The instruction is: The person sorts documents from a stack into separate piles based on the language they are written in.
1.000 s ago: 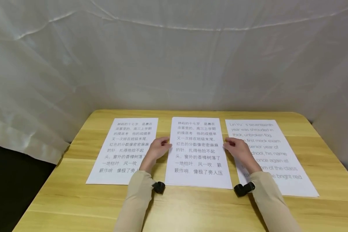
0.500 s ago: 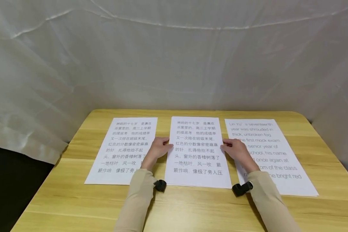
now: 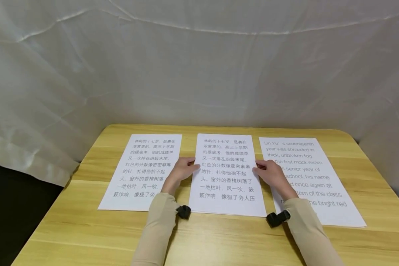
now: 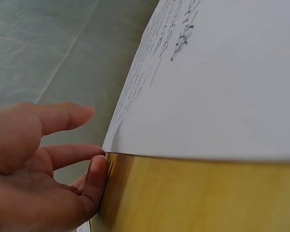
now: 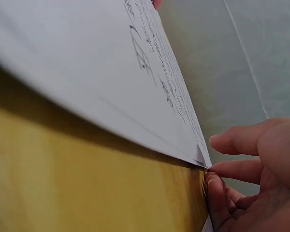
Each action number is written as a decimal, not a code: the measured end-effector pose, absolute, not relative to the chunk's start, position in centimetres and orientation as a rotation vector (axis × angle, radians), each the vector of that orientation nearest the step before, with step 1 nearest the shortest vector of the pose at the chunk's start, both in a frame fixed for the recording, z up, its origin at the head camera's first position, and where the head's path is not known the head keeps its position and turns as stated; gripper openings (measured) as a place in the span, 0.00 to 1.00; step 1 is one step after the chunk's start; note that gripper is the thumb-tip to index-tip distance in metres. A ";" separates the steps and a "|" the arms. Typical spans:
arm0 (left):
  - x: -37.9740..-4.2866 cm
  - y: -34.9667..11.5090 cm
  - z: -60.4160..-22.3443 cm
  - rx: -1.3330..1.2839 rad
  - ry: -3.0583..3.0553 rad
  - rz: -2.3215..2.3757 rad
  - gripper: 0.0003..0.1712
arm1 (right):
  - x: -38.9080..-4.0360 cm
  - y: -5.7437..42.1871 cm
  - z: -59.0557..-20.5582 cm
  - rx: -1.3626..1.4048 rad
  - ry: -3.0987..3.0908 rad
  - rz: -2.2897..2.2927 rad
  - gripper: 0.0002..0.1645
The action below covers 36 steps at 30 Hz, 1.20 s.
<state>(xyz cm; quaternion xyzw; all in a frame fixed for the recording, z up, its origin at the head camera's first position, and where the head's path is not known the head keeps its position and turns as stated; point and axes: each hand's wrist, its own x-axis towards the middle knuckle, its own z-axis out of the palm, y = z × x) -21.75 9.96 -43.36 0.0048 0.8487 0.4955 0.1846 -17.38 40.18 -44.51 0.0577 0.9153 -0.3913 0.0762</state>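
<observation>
In the head view, a stack of white printed paper sheets point(image 3: 226, 173) with Chinese text lies in the middle, between my hands. My left hand point(image 3: 182, 170) is at its left edge; in the left wrist view the index fingertip point(image 4: 100, 151) meets the edge and the thumb point(image 4: 70, 117) stands raised, apart from the paper. At the opposite edge is my right hand point(image 3: 272, 174). The right wrist view has its index finger point(image 5: 237, 170) at the sheet's edge, other fingers bent below, thumb point(image 5: 241, 139) apart. There, the near margin of the paper bows upward.
Another sheet with Chinese text point(image 3: 143, 173) lies to the left, partly under my left forearm. To the right lie sheets with English text point(image 3: 319, 173), partly covered by my right hand. All rest on a wooden table point(image 3: 212, 240), with a pale curtain point(image 3: 199, 74) behind.
Over the last second both hands have moved slightly inward, so their thumbs now overlap the middle stack's side edges. The paper stacks lie where they were.
</observation>
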 end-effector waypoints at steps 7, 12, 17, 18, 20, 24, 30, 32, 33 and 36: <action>-21.6 9.9 -43.2 0.023 2.380 1.427 0.28 | -17.3 40.1 -44.5 0.146 2.739 -1.182 0.32; -21.6 10.1 -43.3 0.011 2.391 1.426 0.28 | -17.2 40.1 -44.5 0.135 2.741 -1.175 0.33; -21.5 10.3 -43.2 0.013 2.389 1.438 0.30 | -17.2 40.0 -44.5 0.108 2.744 -1.176 0.33; -21.5 10.3 -43.1 0.020 2.387 1.441 0.30 | -17.2 40.0 -44.5 0.105 2.744 -1.178 0.33; -21.4 10.4 -42.9 0.030 2.380 1.449 0.31 | -17.1 40.0 -44.4 0.100 2.741 -1.183 0.33; -21.2 10.5 -42.6 0.055 2.376 1.448 0.32 | -17.1 40.0 -44.4 0.073 2.748 -1.185 0.33; -21.0 10.6 -42.3 0.099 2.393 1.428 0.33 | -16.9 39.8 -44.1 0.032 2.766 -1.172 0.34; -21.0 10.6 -42.3 0.111 2.410 1.421 0.33 | -16.9 39.8 -44.1 0.034 2.770 -1.176 0.34; -21.0 10.6 -42.3 0.112 2.419 1.420 0.33 | -16.9 39.8 -44.1 0.035 2.776 -1.180 0.34; -21.1 10.7 -42.3 0.081 2.445 1.429 0.31 | -16.9 39.8 -44.1 0.060 2.786 -1.219 0.33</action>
